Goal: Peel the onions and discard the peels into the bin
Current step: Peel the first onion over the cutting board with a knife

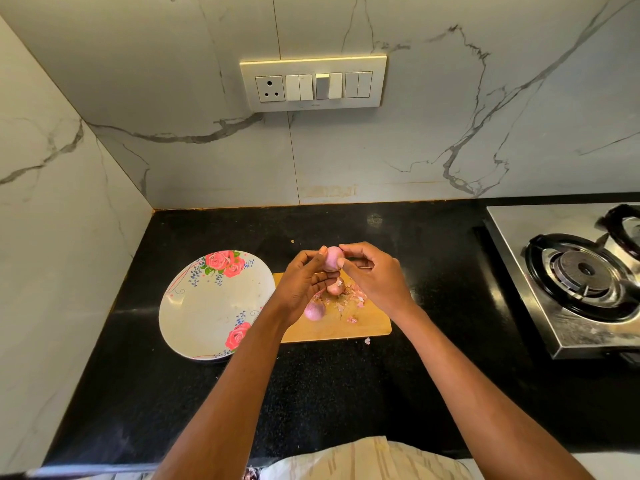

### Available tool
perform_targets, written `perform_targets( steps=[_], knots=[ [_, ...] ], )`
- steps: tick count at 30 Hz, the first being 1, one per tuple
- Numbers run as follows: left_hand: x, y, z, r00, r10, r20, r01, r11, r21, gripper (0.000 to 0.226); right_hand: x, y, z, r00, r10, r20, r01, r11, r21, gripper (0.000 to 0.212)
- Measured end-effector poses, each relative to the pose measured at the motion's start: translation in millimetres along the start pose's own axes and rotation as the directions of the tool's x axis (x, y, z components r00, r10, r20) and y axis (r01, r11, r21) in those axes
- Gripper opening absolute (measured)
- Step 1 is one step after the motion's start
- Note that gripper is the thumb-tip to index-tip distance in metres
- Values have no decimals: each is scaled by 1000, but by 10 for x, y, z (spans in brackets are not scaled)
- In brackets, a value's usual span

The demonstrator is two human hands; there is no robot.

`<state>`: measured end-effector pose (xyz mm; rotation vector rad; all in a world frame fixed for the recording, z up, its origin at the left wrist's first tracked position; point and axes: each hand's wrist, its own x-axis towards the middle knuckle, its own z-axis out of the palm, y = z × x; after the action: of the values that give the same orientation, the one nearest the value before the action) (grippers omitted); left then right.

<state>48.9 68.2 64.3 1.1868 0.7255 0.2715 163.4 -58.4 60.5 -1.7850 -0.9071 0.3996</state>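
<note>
Left hand [304, 282] grip curls round onion [333, 258]; right hand [372, 271] pinches its skin. Risk: the smooth bulb slips out, or peel scraps [349, 301] scatter off board [346, 323] onto table [346, 386].

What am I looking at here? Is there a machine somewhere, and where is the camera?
There is no machine: a person is working with two bare hands. The single picture comes from a wide-angle camera worn on the head, looking forward and down, so the arms reach in from the bottom edge.

The left hand and the right hand together hold a small pink onion above a wooden cutting board, the fingers of both curled around it, as if peeling. On the board lie two more onions and scattered bits of peel.

Left of the board sits a white plate with roses. All of this rests on a black countertop. At the right is a steel gas stove; on the marble wall behind is a switch panel. No bin is in view.
</note>
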Motion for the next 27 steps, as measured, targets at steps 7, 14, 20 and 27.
perform_targets(
  steps=[7,14,20,27],
  knots=[
    [-29,-9,-15,1000,16,26,-17,1000,17,34,-6,44,-28,999,-10,-36,8,998,-58,19],
    [-19,-7,-1,1000,20,23,-22,998,51,35,-12,10,-38,1000,10,4,-10,1000,-1,21],
    [-14,11,-25,999,-11,31,11,1000,7,38,11,47,-57,1000,31,-4,-31,999,31,20],
    [1,0,-18,1000,-3,25,2,999,38,37,2,-16,-62,999,17,34,-18,1000,19,18]
  ],
)
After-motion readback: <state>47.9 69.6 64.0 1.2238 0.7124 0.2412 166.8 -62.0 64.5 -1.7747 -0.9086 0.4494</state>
